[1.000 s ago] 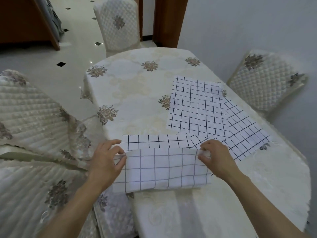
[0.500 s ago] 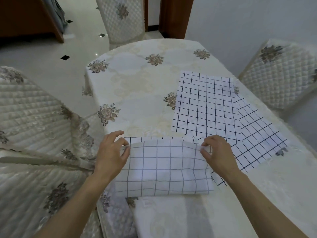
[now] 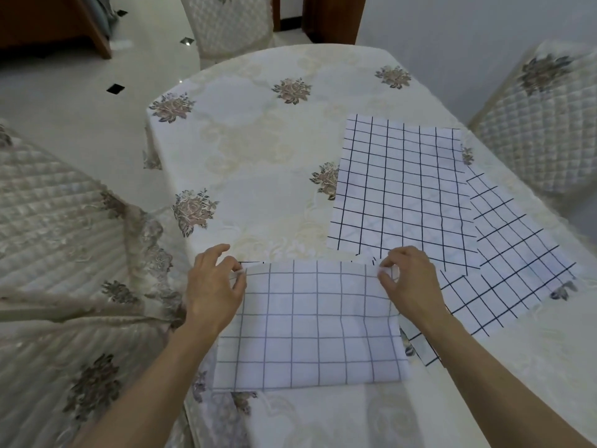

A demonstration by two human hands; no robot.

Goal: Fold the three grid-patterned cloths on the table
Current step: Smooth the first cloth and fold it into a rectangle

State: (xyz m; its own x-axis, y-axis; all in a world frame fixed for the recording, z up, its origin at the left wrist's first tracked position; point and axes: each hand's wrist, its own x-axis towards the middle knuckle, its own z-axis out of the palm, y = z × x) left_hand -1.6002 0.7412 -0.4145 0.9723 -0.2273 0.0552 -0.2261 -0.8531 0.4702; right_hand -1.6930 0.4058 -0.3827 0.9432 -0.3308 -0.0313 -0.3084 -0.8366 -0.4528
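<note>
The near cloth lies doubled over at the near edge of the table. If you release one corner early, the top layer may skew and the edges will not meet. Your left hand pinches its far left corner. Your right hand pinches the far right one. Two flat cloths, the far cloth and the right cloth, overlap beyond.

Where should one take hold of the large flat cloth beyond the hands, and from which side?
Pinch the flat cloth at its two near corners, coming from the near side, past the folded cloth. It lies flat and spread, its near edge closest to the person; the left corner rests on the tablecloth, the right one on the other cloth, so take only the top layer there.
</note>
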